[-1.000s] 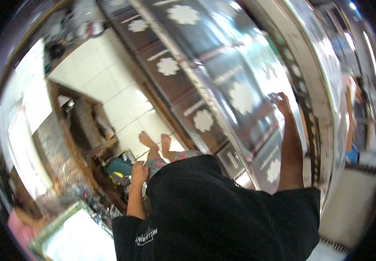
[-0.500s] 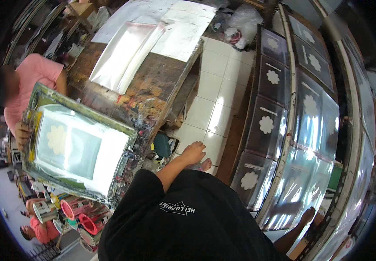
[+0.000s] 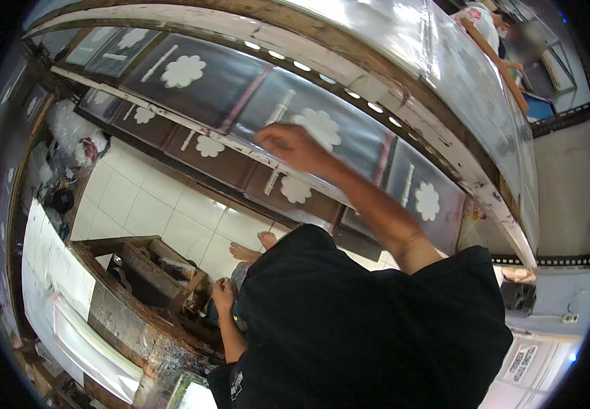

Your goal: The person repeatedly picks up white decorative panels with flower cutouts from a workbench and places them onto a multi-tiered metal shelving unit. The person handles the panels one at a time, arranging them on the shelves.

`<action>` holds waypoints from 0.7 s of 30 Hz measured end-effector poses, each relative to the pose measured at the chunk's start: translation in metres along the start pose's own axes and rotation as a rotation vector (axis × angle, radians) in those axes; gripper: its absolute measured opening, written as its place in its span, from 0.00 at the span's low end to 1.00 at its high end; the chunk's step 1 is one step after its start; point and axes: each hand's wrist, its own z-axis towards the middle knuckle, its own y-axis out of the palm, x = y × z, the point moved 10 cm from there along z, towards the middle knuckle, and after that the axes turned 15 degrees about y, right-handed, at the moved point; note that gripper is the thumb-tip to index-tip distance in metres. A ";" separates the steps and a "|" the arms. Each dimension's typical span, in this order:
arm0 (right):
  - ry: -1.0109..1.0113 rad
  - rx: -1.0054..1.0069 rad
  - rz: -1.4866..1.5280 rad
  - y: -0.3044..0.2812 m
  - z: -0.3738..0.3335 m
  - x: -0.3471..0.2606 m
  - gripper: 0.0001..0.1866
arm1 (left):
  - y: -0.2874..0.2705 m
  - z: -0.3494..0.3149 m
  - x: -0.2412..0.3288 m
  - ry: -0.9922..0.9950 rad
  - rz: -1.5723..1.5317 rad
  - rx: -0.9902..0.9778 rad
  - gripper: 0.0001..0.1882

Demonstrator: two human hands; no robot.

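Observation:
My right hand (image 3: 291, 148) reaches out over a rack shelf, slightly blurred, with its fingers bent a little apart and nothing seen in them. Beneath and beside it lies a clear plastic sheet (image 3: 250, 123) printed with a white flower shape and a short white bar. Several like it lie side by side, among them a sheet (image 3: 203, 58) farther left and another (image 3: 438, 177) to the right. My left hand (image 3: 223, 298) hangs low by my body near the wooden worktable (image 3: 121, 313), its fingers loosely curled with nothing visible in them.
A pale rack rail (image 3: 152, 105) runs along the sheets, with a lower row of brown sheets (image 3: 233, 160) below. Above is another rack tier (image 3: 404, 95). White floor tiles (image 3: 165, 204) and my bare feet (image 3: 244, 252) show between. Another person (image 3: 489, 27) is at the far right.
My view has swung right, from the framed screen and co-workers to the rack. My right hand has come up from the lower edge over the sheets; my left hand hangs low.

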 end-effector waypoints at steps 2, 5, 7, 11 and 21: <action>-0.013 -0.018 -0.046 0.034 -0.013 -0.010 0.12 | 0.029 0.005 -0.064 -0.003 0.064 -0.068 0.22; 0.075 -0.093 0.068 0.081 -0.014 -0.010 0.12 | 0.043 0.017 -0.111 -0.007 0.053 -0.152 0.20; 0.025 -0.109 0.018 0.092 -0.011 -0.020 0.12 | 0.025 0.011 -0.102 -0.064 0.028 -0.121 0.21; -0.036 0.057 -0.072 0.056 0.008 -0.021 0.12 | -0.023 0.005 -0.071 -0.116 0.064 -0.044 0.23; 0.167 0.302 -0.769 -0.049 0.010 0.094 0.29 | -0.046 0.023 -0.068 -0.138 0.056 -0.004 0.23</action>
